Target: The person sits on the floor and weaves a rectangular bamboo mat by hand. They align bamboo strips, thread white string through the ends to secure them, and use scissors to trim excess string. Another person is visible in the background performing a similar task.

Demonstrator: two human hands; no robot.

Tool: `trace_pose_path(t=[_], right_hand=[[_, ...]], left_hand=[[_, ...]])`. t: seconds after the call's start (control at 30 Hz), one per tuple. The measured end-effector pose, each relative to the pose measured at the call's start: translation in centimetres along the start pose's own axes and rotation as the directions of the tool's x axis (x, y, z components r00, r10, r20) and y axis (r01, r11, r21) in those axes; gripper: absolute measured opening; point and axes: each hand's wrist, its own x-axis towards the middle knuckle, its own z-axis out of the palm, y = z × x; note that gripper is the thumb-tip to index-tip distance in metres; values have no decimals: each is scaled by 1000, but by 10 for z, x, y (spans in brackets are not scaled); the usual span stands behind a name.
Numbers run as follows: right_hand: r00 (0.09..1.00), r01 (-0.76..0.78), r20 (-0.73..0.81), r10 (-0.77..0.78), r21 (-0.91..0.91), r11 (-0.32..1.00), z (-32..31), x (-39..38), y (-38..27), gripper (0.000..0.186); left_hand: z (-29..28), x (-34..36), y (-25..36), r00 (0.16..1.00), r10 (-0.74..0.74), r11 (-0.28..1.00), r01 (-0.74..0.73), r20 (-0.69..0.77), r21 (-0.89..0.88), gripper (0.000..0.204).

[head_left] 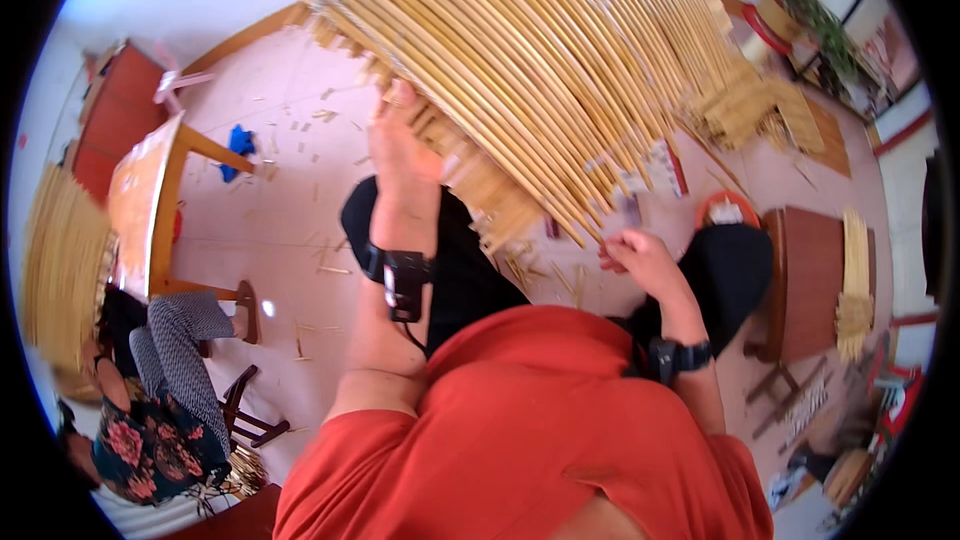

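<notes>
a red shirt (590,410) fills the bottom of the frame, with black trousers (738,280) just beyond it. the slat mat (520,50) spans the upper centre, its top running out of view. the left hand (405,140) is cupped against its lower-left edge, some fingers hidden, so i cannot tell whether it grips; the right hand (645,262), right of centre, curls its fingers at a slat's tip, perhaps pinching, though the contact is too small to confirm. most slats lie side by side in one sheet, so it looks well advanced; the uneven near ends seem unfinished. the mat hides much of the floor behind it; scraps (335,270) litter the left. a table (138,202) and a seated co-worker (150,445) occupy the far left, a potted plant (780,12) the upper right.
</notes>
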Motion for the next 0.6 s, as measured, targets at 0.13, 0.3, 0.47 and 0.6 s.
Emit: trace_pose_path(t=[0.13,0.3,0.47,0.6], right_hand=[[993,-110,-32,111,35,993,-14,-2,12,30],[972,-114,235,18,402,909,-15,-12,15,44],[978,21,171,-116,475,880,-10,-17,10,39],[990,103,30,-141,538,837,-12,-14,13,37]], left_hand=[[4,2,-20,998,-19,1000,17,-61,-21,32],[-6,7,-36,996,-89,992,89,2,-92,39],[-6,9,-44,983,-179,974,171,-46,-146,40],[-6,9,-58,972,-224,963,209,-78,-168,41]])
